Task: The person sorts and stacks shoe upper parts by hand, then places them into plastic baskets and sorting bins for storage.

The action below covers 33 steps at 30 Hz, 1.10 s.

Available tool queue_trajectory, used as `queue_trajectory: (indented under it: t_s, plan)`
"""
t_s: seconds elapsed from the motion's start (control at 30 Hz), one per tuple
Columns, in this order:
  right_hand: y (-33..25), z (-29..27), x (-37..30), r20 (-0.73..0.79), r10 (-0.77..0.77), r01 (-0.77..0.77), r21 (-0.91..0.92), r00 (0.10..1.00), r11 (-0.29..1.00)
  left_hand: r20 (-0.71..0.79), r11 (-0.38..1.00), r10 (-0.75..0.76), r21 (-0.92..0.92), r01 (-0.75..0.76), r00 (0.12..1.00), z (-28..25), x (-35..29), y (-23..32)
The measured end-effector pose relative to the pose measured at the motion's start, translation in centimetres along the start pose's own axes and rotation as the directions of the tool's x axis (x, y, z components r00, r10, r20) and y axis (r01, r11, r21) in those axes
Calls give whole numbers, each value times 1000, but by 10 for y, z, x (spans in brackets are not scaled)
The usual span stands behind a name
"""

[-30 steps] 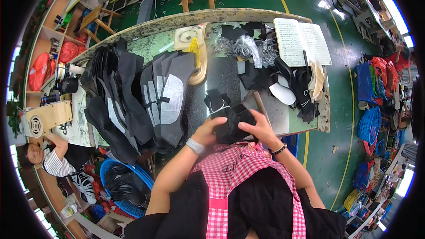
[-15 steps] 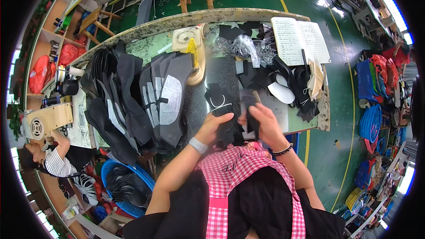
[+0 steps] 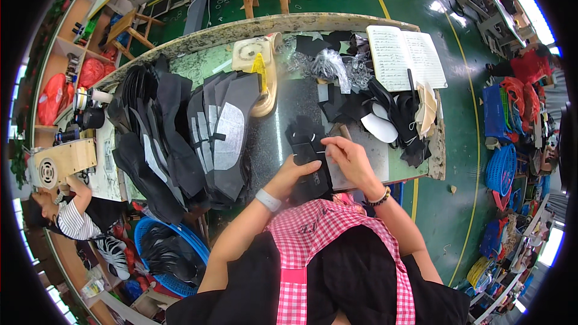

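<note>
My left hand [image 3: 296, 174] grips a bundle of black material pieces [image 3: 310, 168] near the table's front edge, thumb lying across the top. A thin white band [image 3: 312, 138] loops over the upper part of the bundle. On the bundle's right side, my right hand [image 3: 351, 159] has its thumb and index finger pinched together at the band. Just beyond the right fingers, a small wooden-edged piece [image 3: 342, 132] rests by a pale sheet [image 3: 374, 157]. The band's underside is hidden.
Stacks of black cut pieces [image 3: 171, 138] and grey-patched pieces [image 3: 226, 138] cover the table's left. A cream tape dispenser-like holder [image 3: 262, 105] stands mid-table. An open notebook [image 3: 391, 54] and clear plastic bags [image 3: 330, 66] lie behind. A blue basket [image 3: 150, 229] sits lower left; another person [image 3: 81, 210] works far left.
The separate black piece in my right hand now lies with the bundle in my left. My right fingers have shifted to the white band, which sits tighter around the pieces.
</note>
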State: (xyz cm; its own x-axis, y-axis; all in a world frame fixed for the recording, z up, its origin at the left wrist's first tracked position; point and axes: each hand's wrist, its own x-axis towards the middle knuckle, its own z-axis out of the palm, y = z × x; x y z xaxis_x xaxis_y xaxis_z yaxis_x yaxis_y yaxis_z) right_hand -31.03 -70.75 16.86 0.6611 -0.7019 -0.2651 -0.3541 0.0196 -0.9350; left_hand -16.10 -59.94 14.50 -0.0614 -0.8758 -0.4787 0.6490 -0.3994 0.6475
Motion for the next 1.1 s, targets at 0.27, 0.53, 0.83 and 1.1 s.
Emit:
queue_trajectory:
  t_s: [0.27, 0.53, 0.83, 1.1]
  plan:
    - [-22, -17, 4, 98, -460, 457, -406, 883, 791, 25, 993, -11, 118, 8, 1000, -5, 5, 6]
    - [7, -15, 11, 130, -225, 237, -82, 966, 968, -39, 992, -41, 114, 45, 998, -1, 4, 3]
    - [7, -15, 33, 133, 51, -123, 614, 990, 779, 13, 996, -52, 66, 51, 999, -3, 17, 14]
    - [-7, -18, 26, 59, -52, 14, 518, 997, 855, 75, 999, -43, -5, 43, 996, -13, 23, 12]
